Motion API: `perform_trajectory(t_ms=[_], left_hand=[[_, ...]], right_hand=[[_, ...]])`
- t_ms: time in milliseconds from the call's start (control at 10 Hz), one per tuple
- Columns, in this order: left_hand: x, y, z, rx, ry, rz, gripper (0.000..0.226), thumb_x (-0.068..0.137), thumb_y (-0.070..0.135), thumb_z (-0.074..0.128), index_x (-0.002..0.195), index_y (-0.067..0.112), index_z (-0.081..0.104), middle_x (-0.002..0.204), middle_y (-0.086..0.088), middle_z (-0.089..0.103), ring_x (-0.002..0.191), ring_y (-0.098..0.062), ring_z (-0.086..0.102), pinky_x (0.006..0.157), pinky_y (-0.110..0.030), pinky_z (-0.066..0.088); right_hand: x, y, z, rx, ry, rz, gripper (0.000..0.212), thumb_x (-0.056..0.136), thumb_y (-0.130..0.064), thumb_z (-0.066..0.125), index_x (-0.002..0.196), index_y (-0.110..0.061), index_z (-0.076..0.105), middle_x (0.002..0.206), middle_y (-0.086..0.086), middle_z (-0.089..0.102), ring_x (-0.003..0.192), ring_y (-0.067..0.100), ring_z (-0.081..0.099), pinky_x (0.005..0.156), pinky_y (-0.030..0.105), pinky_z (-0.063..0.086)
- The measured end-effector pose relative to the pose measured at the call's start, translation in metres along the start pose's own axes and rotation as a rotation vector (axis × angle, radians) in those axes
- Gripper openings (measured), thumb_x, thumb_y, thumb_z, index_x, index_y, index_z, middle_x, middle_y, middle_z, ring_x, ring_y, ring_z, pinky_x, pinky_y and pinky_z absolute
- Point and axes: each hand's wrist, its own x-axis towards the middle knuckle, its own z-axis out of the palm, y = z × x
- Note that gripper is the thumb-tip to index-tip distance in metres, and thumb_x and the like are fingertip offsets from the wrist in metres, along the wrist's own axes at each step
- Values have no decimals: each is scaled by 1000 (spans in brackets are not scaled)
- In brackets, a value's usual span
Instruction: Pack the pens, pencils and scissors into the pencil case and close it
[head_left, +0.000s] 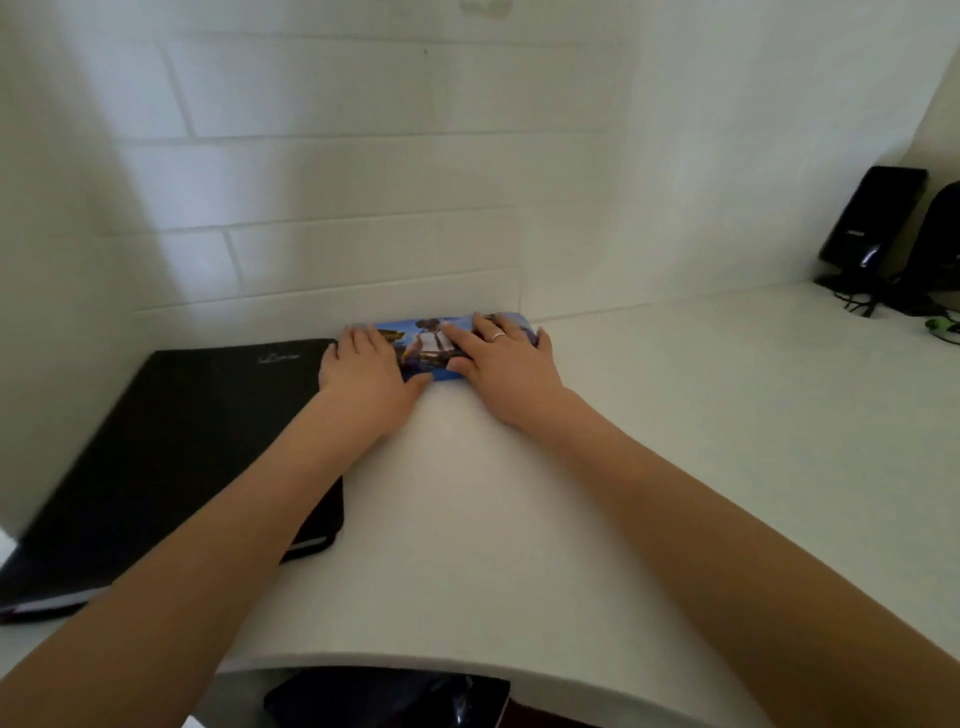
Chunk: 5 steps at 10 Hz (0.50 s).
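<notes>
- Pencil case (427, 347), blue with a printed figure on its top, lies flat at the far edge of the white desk (675, 441), close against the tiled wall (363, 208), just beside the corner of a closed black laptop (182, 441).
- Its lid looks down and level; whether the catch or seam is fully shut is hidden under the hands.
- Left hand (366, 371) rests palm-down on the case's left end, fingers spread over the top and thumb along the near edge: a flat press, not a clenched grasp.
- Right hand (506, 364), wearing a ring (497, 335), lies flat on the right half, fingers laid across the printed top and thumb against the near side; it too presses rather than grips.
- No pens, pencils or scissors show anywhere on the desk, so I judge them to be inside already and the step in hand to be the closing.
- Next move, as I judge it, calls for even downward pressure at both ends until the lid seats, with a check along the near edge that nothing sticks out and holds it ajar.
- Farther off, a black speaker (872, 218) with trailing cables stands at the desk's right end, well apart from the work.
</notes>
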Motion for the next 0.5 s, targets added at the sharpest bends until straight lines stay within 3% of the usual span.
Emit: perform_trajectory(t_ms=[100, 300, 400, 500], left_hand=[[3, -5, 5, -13, -17, -17, 89, 91, 62, 22, 146, -4, -2, 157, -23, 2, 146, -33, 3, 119, -45, 7], [2, 2, 6, -92, -7, -47, 94, 89, 66, 20, 145, -5, -6, 156, -24, -5, 146, -34, -4, 117, -46, 4], [7, -5, 11, -205, -4, -12, 92, 89, 66, 18, 146, -2, -6, 156, -22, -11, 145, -33, -12, 117, -46, -2], [6, -21, 2, -517, 24, 94, 83, 90, 61, 18, 149, 4, 3, 158, -18, -8, 144, -32, -16, 116, -42, -13]], right_hand=[[12, 0, 4, -17, 9, -55, 46, 97, -43, 31, 143, -41, 25, 155, 2, 23, 143, 21, 15, 112, 53, 9], [7, 7, 7, 172, 69, -81, 43, 98, -41, 32, 141, -38, 33, 153, -3, 29, 143, 15, 16, 114, 45, -3], [-3, 20, 1, 355, 48, -166, 42, 99, -23, 36, 140, -31, 38, 150, 2, 36, 141, 17, 24, 114, 37, 6], [-21, 51, -32, 557, 45, -171, 45, 97, -11, 39, 138, -30, 40, 140, -1, 47, 128, 17, 44, 101, 17, 28]])
